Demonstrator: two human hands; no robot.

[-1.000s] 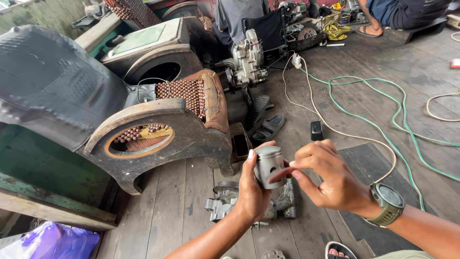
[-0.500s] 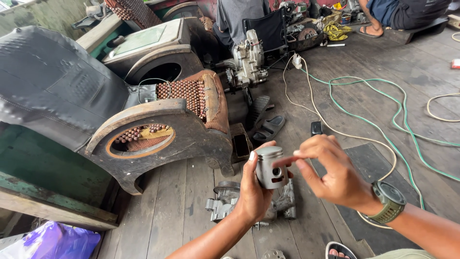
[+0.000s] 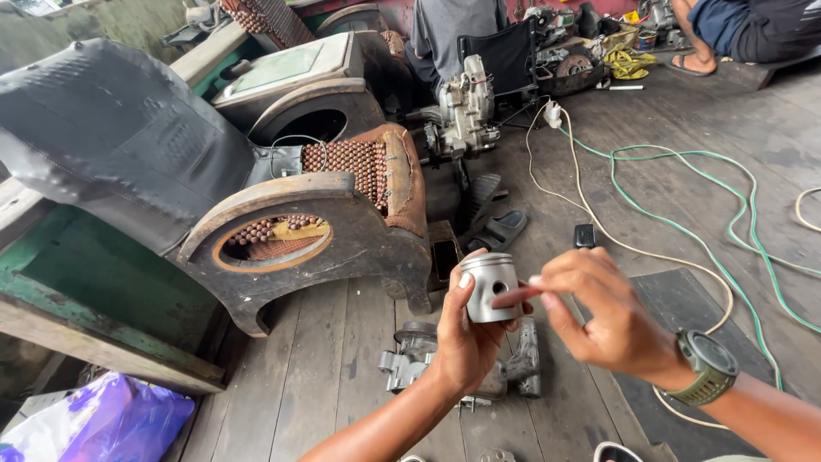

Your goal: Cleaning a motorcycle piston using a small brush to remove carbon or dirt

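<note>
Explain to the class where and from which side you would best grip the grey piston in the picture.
Grip the piston round its smooth cylindrical skirt, from behind and below, as the left hand does. That probably keeps the ringed crown and side pin hole clear, where the right hand points a finger.

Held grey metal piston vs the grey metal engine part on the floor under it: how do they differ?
The grey metal piston is a clean, smooth cylinder with a side hole, gripped upright in the left hand; the grey metal engine part is grimy, irregular and wider, lying flat on the wooden floor. The right hand fingers the piston only. Both are bare metal.
</note>
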